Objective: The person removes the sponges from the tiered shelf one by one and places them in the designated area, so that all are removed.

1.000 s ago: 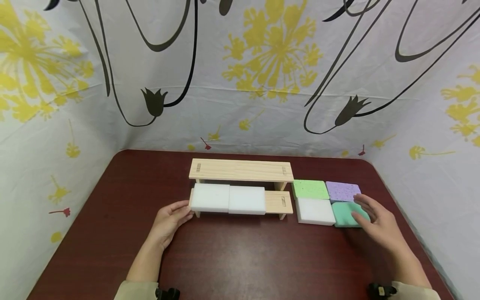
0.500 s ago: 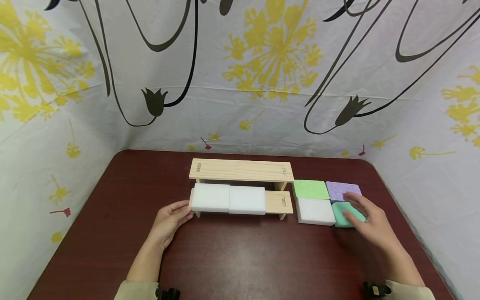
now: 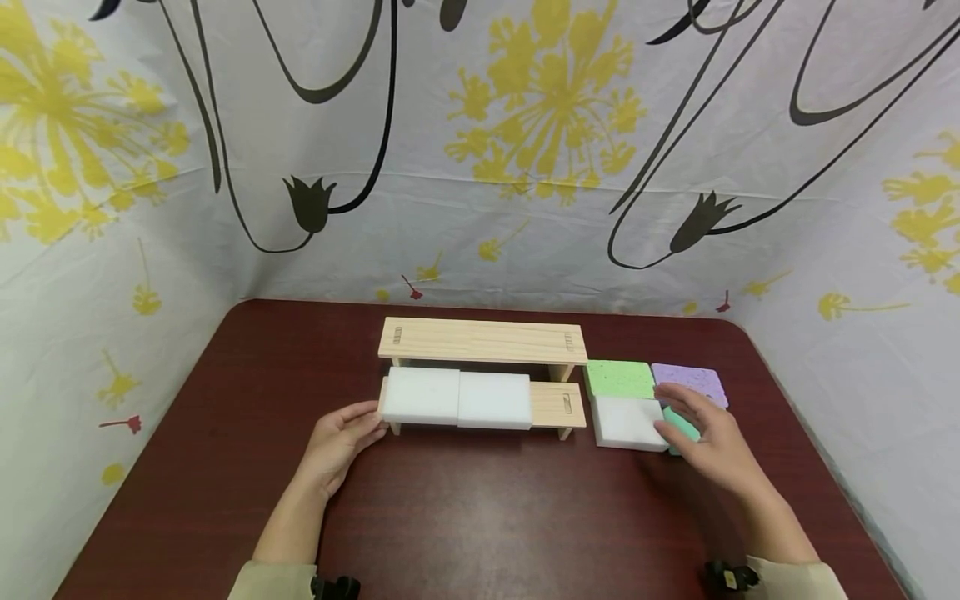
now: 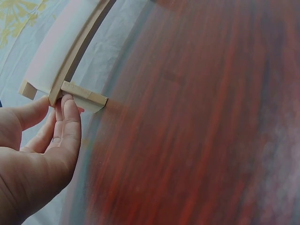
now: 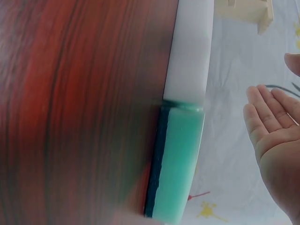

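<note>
My left hand pinches the left end of the front wooden stand. In the left wrist view the thumb lies at the end of its board and the fingers reach under it, near a leg. Two white sponge blocks lie side by side on this stand, covering its left and middle. My right hand hovers with nothing in it, thumb and fingers apart, over a teal sponge with a dark underside, which it partly hides. The fingers overlap the right edge of another white block in the head view.
A second, taller wooden stand is just behind the front one. A light green sponge and a purple sponge lie behind the white and teal ones. A patterned cloth hangs around the dark red table.
My right hand has moved left, from over the teal sponge's right side toward the white block next to it. The left hand and the stands have stayed in place.
</note>
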`<state>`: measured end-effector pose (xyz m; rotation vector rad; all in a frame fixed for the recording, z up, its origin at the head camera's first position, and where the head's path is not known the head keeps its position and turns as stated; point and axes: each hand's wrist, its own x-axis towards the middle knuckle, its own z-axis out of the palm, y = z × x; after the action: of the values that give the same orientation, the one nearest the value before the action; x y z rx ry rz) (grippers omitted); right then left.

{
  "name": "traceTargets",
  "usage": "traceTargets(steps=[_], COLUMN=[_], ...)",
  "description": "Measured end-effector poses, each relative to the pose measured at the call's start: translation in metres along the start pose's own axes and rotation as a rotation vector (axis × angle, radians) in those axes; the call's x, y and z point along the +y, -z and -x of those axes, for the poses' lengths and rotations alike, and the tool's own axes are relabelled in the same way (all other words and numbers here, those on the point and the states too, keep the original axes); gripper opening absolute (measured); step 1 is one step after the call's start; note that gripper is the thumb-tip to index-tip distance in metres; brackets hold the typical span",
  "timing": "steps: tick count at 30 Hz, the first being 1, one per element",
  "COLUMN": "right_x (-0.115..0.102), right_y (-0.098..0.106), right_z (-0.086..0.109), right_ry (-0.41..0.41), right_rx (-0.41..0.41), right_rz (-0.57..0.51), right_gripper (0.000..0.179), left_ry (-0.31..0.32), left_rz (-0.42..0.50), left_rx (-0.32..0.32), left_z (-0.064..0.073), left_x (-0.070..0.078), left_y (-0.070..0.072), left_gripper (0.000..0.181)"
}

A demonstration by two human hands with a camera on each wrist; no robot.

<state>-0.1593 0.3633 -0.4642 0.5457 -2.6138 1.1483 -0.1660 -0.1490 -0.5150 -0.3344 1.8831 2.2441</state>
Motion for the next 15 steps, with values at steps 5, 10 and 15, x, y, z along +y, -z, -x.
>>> traceTargets(steps=[5, 10, 15], right_x=[-0.003, -0.006, -0.011], right_y=[-0.007, -0.015, -0.023], right_z=[-0.004, -0.008, -0.011], right_ry=[0.008, 0.015, 0.02], right_rx=[-0.01, -0.029, -0.049], right_rz=[-0.028, -0.015, -0.007], right_gripper=[0.052, 0.053, 0.052], left_ry=[-0.003, 0.003, 0.01], left_rz=[-0.011, -0.009, -0.02], left_rx=[0.003, 0.01, 0.007], left_z=[-0.001, -0.002, -0.002], left_x=[0.0, -0.001, -0.002], left_y=[0.0, 0.0, 0.0], left_gripper=[0.041, 0.039, 0.038])
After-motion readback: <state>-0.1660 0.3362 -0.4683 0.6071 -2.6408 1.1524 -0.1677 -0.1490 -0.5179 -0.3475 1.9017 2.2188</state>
